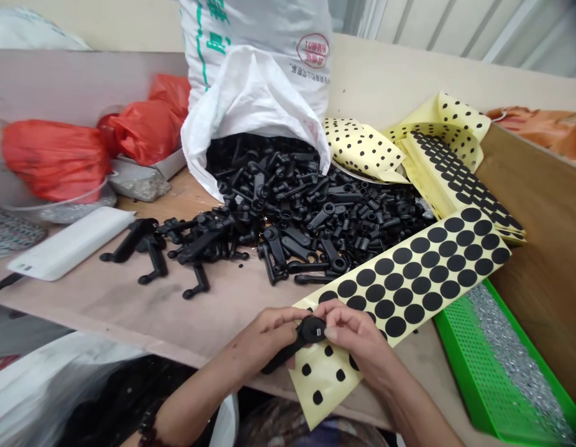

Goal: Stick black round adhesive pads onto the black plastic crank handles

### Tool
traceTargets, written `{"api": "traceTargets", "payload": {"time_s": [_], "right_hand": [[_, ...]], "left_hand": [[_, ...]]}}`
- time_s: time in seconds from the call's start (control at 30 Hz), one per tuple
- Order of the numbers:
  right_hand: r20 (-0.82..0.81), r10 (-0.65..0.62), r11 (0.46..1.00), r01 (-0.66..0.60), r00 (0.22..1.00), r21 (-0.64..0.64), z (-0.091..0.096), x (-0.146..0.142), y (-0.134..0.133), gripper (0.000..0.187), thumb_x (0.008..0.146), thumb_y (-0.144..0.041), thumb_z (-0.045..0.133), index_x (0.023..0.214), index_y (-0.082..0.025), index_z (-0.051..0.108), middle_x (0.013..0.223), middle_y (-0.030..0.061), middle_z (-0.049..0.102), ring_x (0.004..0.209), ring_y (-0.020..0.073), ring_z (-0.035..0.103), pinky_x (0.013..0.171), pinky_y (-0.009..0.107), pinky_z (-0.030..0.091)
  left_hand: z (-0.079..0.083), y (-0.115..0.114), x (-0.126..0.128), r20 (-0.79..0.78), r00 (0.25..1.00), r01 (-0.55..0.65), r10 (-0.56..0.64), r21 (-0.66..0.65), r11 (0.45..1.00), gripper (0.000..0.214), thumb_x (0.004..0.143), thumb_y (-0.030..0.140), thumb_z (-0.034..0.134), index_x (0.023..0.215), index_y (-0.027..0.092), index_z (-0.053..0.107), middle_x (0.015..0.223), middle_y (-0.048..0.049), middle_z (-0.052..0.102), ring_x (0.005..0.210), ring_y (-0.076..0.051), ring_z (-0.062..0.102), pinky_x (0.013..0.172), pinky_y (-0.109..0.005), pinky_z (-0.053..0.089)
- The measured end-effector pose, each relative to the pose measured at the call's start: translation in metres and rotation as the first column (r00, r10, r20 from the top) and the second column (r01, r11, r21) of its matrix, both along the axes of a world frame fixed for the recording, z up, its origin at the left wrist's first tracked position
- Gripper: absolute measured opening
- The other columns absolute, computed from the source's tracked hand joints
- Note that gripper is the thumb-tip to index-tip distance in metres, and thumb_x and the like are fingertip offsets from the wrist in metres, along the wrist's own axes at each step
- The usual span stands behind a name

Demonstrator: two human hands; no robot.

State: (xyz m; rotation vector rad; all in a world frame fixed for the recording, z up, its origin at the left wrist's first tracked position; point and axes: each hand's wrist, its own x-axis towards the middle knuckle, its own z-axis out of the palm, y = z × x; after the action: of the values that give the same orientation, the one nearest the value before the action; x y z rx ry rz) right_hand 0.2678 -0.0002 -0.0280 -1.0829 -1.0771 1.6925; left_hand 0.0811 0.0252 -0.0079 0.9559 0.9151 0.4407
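My left hand (273,335) is closed around a black plastic crank handle (310,329), holding its round end up above the front of the table. My right hand (355,332) pinches the rim of that same round end between thumb and fingers; a small pale square shows in its middle. Whether a round sticker is between the right fingertips cannot be made out. Under both hands lies a yellow sheet of black round stickers (420,285), its near end bearing only small black dots. Behind it spreads a large heap of black crank handles and small black parts (288,217).
A white woven sack (255,93) spills the black parts. More sticker sheets (465,180) lie at right, above a green basket (460,372) of small metal pieces. At left are a white flat device (73,242) and red bags (57,158). A wooden board (539,230) borders the right.
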Motion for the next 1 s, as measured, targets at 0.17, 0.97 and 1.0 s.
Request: {"api": "traceTargets", "payload": {"time_s": [0.17,0.97,1.0], "right_hand": [[0.038,0.003,1.000,-0.003,0.999,-0.001,0.002,0.000,0.002,0.015,0.070,-0.025,0.068,0.061,-0.017,0.059,0.097,0.0049,0.056,0.084,0.0172,0.051,0.070,0.026,0.039],[-0.128,-0.165,0.979,0.147,0.978,-0.143,0.005,-0.020,-0.013,0.023,0.083,-0.038,0.060,0.086,-0.016,0.067,0.086,0.0070,0.068,0.074,0.0161,0.063,0.073,0.031,0.049],[-0.012,-0.114,0.992,0.113,0.993,-0.051,0.008,-0.024,-0.016,0.022,0.085,-0.037,0.058,0.092,-0.018,0.066,0.086,0.0056,0.067,0.075,0.0162,0.062,0.073,0.030,0.049]], "left_hand": [[0.000,-0.001,-0.001,-0.042,0.999,0.001,-0.001,0.015,1.000,0.037,0.077,0.040,0.056,0.102,0.015,0.066,0.074,-0.0008,0.062,0.054,-0.009,0.049,0.050,-0.019,0.038],[-0.011,-0.030,-0.010,-0.013,0.966,-0.255,0.258,0.097,0.962,0.044,0.070,0.048,0.067,0.099,0.015,0.064,0.070,-0.0025,0.066,0.048,-0.009,0.046,0.045,-0.019,0.037],[-0.010,-0.033,-0.011,-0.004,0.970,-0.243,0.245,0.096,0.965,0.042,0.071,0.046,0.068,0.100,0.016,0.065,0.072,-0.0026,0.067,0.049,-0.009,0.046,0.046,-0.019,0.038]]}}
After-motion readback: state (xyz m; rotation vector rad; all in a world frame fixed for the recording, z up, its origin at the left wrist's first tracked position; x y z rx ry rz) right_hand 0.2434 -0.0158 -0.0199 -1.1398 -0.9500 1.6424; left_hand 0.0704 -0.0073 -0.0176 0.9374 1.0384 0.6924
